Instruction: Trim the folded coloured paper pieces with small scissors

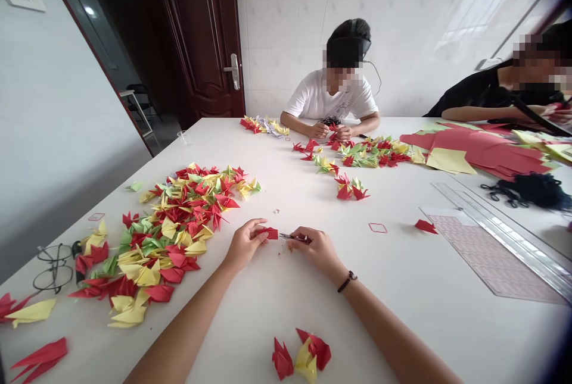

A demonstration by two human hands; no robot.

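Paper (270,233), red and folded, is sitting right of the crane pile (179,226), the left hand (245,244) pinching it; its long side is pointing toward a slim metal tool (295,238) (tips just beside it) the right hand (318,248) is gripping

I count two people across the desk (250,336), one in a white shirt (308,95) and one in black (473,95). On the near side are two hands, one left hand (245,245) and one right hand (319,248), with one red paper piece (269,233) and one slim metal tool (295,237). Three folded papers (282,360) sit between the forearms: two red, one yellow. The large heap (179,223) overlaps too much for a tally. There's one pair of glasses (54,264), one bracelet (347,281), one door (196,33) and three red-outlined rectangles (378,228).
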